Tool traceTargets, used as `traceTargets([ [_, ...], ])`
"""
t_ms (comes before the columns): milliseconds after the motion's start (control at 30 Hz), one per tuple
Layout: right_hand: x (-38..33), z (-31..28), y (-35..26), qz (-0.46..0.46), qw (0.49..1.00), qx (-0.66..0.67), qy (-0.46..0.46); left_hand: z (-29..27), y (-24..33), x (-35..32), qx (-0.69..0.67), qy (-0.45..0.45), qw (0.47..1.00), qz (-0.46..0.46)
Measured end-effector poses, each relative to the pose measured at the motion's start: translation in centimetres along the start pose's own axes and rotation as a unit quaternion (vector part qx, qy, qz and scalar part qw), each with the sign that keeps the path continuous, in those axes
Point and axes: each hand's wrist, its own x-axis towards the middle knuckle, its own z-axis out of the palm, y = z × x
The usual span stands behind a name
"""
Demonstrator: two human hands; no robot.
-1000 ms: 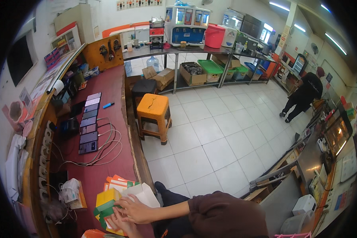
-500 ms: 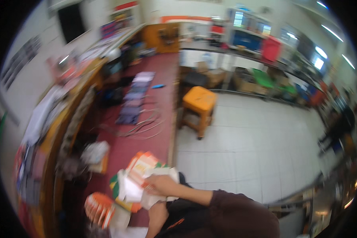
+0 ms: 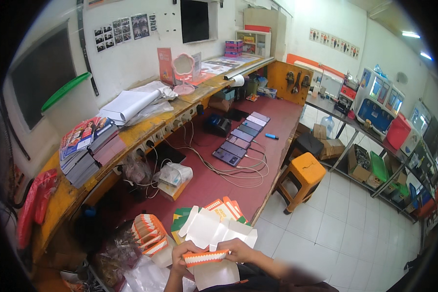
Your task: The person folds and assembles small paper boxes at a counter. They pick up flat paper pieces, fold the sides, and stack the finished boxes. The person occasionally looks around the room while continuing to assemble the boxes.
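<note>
At the near end of the long dark-red workbench (image 3: 214, 187), the person's left hand (image 3: 182, 253) and right hand (image 3: 241, 249) pinch the two ends of a flat orange-and-white printed cardboard carton blank (image 3: 205, 258), held level just above the lap, with fingers curled over its top edge and thumbs beneath as far as I can see. Just beyond it lies an unfolded white cardboard box blank (image 3: 214, 231), flaps spread, resting on a fan of orange and green printed card sleeves (image 3: 219, 210). To the left stands a stack of folded orange-striped cartons (image 3: 148, 232), beside crinkled clear plastic bags (image 3: 119, 250). To fold this well, I would judge that both hands should keep even pressure along the crease, so that the panel bends straight rather than buckling in the middle, and that the piece should be lowered onto the bench for a firm backing. The thin card will likely crease wherever it is squeezed, so the fingers belong on the score line only. Farther up, a row of dark smartphones (image 3: 241, 138) charges on white cables (image 3: 238, 170), well apart from the work.
</note>
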Motion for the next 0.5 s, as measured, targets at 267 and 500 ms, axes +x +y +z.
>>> traceTargets([
  [267, 1.5, 0.1, -1.7, -0.040, 0.995, 0.072, 0.061, 1.9, -0.5, -0.8, 0.144, 0.138, 0.979, 0.033],
  [500, 0.0, -1.5, -1.9, 0.042, 0.990, 0.121, 0.058, 2.5, -0.9, -3.7, -0.068, -0.015, 0.971, -0.231],
])
